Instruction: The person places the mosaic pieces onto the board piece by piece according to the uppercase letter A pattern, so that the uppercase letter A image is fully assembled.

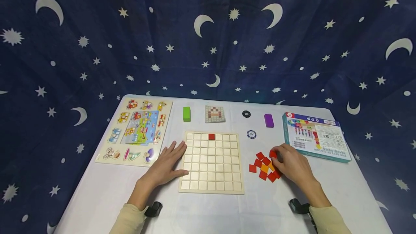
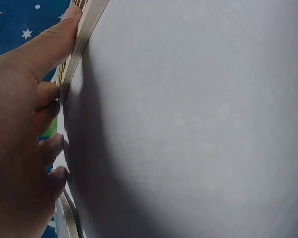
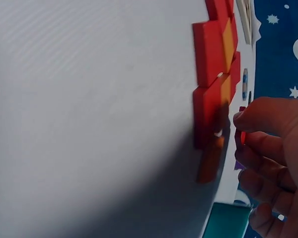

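Note:
A cream grid board (image 1: 211, 162) lies flat on the table, with one red square tile (image 1: 211, 137) in its top row. My left hand (image 1: 166, 165) rests at the board's left edge, fingers spread; in the left wrist view the thumb (image 2: 59, 42) touches the board's rim. To the right of the board is a loose heap of red tiles (image 1: 263, 175) and orange tiles (image 1: 264, 168). Over the heap's right side, my right hand (image 1: 294, 163) pinches a red tile (image 3: 241, 136) between thumb and fingers. Part of the heap is hidden beneath that hand.
Behind the board lie a green block (image 1: 186, 114), a small pattern card (image 1: 215, 114), a black chip (image 1: 246, 113), a blue-white chip (image 1: 251, 134) and a purple block (image 1: 268, 120). A wooden picture puzzle (image 1: 112, 145) lies left; a teal-edged box (image 1: 316, 136) lies right.

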The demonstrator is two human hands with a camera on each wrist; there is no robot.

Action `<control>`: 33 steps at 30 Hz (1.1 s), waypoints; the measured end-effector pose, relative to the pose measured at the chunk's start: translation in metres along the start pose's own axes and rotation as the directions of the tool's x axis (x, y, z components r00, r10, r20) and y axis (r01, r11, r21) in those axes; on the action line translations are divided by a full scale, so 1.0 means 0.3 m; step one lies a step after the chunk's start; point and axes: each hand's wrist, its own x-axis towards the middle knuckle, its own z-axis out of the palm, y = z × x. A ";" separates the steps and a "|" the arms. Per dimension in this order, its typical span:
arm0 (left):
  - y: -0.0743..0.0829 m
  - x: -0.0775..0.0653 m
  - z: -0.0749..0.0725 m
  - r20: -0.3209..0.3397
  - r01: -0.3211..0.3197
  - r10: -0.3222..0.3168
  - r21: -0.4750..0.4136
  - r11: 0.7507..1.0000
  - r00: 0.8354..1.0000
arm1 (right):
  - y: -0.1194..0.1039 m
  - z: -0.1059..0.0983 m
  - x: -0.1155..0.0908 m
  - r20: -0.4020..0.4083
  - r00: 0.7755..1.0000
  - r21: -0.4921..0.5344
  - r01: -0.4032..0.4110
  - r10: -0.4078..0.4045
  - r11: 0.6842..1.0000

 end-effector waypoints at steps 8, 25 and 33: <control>-0.006 -0.006 0.002 -0.011 -0.005 0.005 0.002 1.000 1.000 | -0.101 0.002 0.061 -0.008 0.999 0.006 0.032 -0.032 0.999; -0.007 -0.001 0.003 -0.003 0.004 -0.004 -0.007 1.000 1.000 | -0.353 0.068 0.211 -0.022 0.974 0.049 0.226 -0.225 0.973; -0.009 0.001 0.005 -0.012 0.000 -0.001 -0.025 1.000 1.000 | -0.460 0.105 0.263 0.013 0.960 0.084 0.278 -0.281 0.957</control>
